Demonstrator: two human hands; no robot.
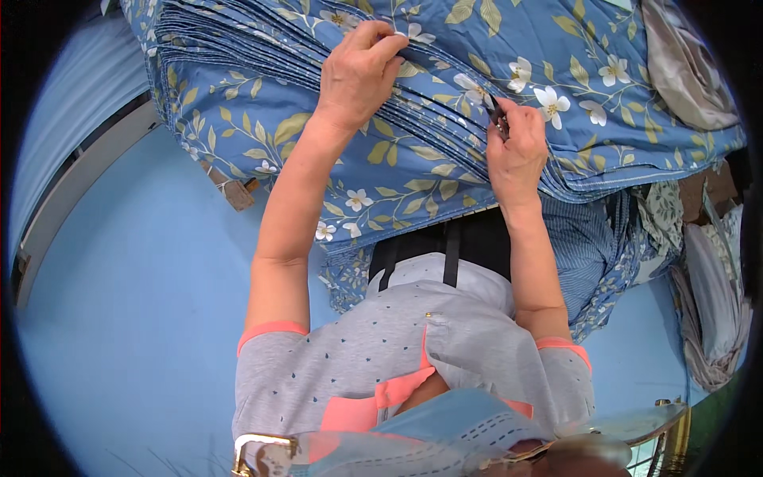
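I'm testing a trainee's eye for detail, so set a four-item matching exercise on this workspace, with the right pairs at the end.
Things:
1. Left hand
2. Small dark tool
3. Floral fabric
4. Floor

Descriptions:
A. Plain light blue
B. Over the fabric, to the left of the tool
C. Held in the right hand
D. Blue, printed with white flowers and leaves

Right pairs: 1-B, 2-C, 3-D, 4-A
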